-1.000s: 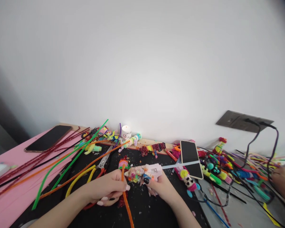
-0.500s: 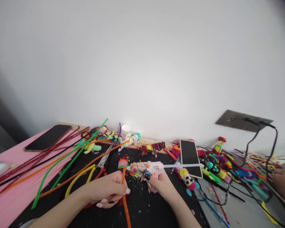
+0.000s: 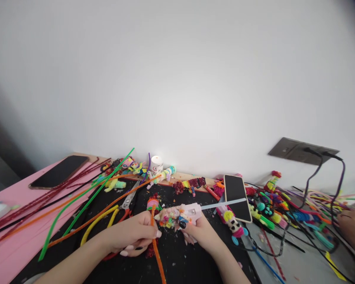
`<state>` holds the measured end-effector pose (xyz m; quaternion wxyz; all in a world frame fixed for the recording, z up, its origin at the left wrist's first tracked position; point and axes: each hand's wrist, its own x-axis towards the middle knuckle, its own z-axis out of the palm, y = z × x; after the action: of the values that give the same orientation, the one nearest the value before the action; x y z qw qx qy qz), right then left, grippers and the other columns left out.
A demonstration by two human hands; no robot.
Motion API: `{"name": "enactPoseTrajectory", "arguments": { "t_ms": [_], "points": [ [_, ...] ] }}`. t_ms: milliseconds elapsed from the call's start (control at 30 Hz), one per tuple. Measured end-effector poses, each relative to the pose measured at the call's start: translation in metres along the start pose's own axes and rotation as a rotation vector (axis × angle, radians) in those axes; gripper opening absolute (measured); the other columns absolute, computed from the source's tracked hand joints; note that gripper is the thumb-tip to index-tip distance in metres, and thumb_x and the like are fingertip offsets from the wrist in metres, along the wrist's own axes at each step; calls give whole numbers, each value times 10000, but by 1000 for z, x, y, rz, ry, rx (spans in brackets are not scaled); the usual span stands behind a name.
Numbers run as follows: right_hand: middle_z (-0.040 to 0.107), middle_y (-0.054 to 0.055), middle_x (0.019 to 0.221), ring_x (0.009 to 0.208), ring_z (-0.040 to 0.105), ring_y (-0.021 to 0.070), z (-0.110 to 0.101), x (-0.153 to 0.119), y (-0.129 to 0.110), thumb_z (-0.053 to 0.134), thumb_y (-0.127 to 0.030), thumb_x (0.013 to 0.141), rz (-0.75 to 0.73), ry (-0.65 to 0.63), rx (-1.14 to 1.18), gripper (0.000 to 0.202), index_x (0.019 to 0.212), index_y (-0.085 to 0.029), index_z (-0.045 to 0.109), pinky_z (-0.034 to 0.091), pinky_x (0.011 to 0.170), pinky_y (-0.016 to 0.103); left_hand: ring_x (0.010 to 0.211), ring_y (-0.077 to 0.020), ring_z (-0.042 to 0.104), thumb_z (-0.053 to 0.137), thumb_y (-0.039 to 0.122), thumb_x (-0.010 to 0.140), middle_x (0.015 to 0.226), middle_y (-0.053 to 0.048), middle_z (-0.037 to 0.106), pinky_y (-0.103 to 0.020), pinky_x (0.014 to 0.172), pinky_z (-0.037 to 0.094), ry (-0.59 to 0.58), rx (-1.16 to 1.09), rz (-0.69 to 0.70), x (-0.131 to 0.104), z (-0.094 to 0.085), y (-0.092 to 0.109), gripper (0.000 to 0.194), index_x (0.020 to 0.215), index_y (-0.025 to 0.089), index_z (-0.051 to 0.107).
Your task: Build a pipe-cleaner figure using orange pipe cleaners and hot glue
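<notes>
My left hand [image 3: 137,232] is closed around a pipe-cleaner figure [image 3: 153,202] with a pink and green band and red tinsel at its ends. An orange pipe cleaner [image 3: 159,262] passes under my left thumb and hangs toward me. My right hand [image 3: 199,230] grips a pale pink hot glue gun [image 3: 192,212], its front crusted with colourful bits. The nozzle points left and sits close to the figure and orange strip; whether it touches cannot be seen. A translucent glue stick [image 3: 225,203] sticks out of the gun's back.
Scissors [image 3: 127,202] and yellow pipe cleaners [image 3: 98,221] lie left of my hands. A white-framed phone [image 3: 238,197] and a spotted figure [image 3: 233,224] are at right, beside cables and a pile of figures. Another person's hand [image 3: 352,227] is at far right. Long pipe cleaners cross a pink sheet [image 3: 26,244].
The glue gun has tilted, its nozzle dropping lower toward the figure while the glue stick's back end rises. My left hand has hardly moved.
</notes>
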<state>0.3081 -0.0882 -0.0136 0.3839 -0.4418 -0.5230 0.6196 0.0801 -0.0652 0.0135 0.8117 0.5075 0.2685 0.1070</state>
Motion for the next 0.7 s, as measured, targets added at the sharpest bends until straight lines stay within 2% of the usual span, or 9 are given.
{"name": "enactPoseTrajectory", "arguments": {
  "t_ms": [233,500,700],
  "points": [
    [440,-104,453,345,334,46,1,1,3,699,-535,703,-51,33,3,403,749,-180,514,314,382,192,170,-46,216,613,322,737,241,76,298,-163,207,114,-27,9,-6,-2,-1,-1,451,367,181,396],
    [497,-95,502,331,342,48,4,0,-2,713,-531,688,-28,14,-1,444,861,-183,498,306,364,197,144,-60,203,615,352,714,210,62,275,-179,182,69,-34,-16,11,0,-1,-3,465,339,185,398],
    [523,-92,527,332,344,36,3,-1,-2,737,-516,670,-18,-12,29,452,845,-190,477,306,364,188,150,-47,191,624,366,709,222,71,269,-161,186,75,-27,-25,25,1,-2,-1,470,350,191,375]
  ]
}}
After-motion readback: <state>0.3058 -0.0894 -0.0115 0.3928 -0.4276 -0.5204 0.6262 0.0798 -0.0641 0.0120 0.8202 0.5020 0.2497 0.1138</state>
